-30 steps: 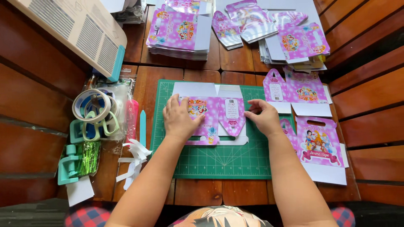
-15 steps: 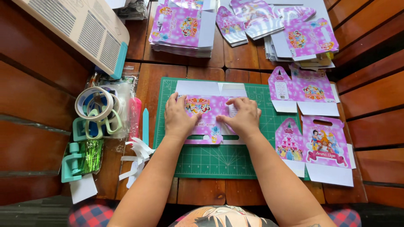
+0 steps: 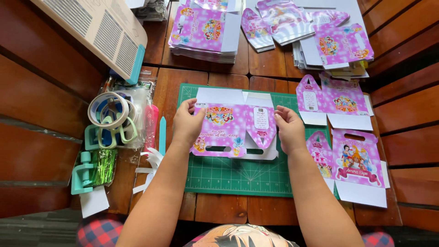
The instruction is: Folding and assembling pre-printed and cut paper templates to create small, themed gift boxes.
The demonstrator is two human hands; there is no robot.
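A flat pink printed cardboard box cutout (image 3: 235,128) with cartoon pictures and white flaps lies on the green cutting mat (image 3: 238,176). My left hand (image 3: 186,124) grips its left edge, thumb over the top corner. My right hand (image 3: 289,129) holds its right edge, fingers curled at the side panel. Both forearms reach in from the bottom of the view.
More pink cutouts (image 3: 350,155) lie right of the mat. Stacks of them (image 3: 206,29) fill the far table. At the left are tape rolls (image 3: 109,110), a teal folding tool (image 3: 162,135), a pink tool (image 3: 151,126), a teal clamp (image 3: 82,174) and a beige slatted device (image 3: 98,32).
My right hand slid from the far right edge inward over the cutout, then back to its right edge. The cutout now lies flat and spread wider. The left hand stayed on the left edge.
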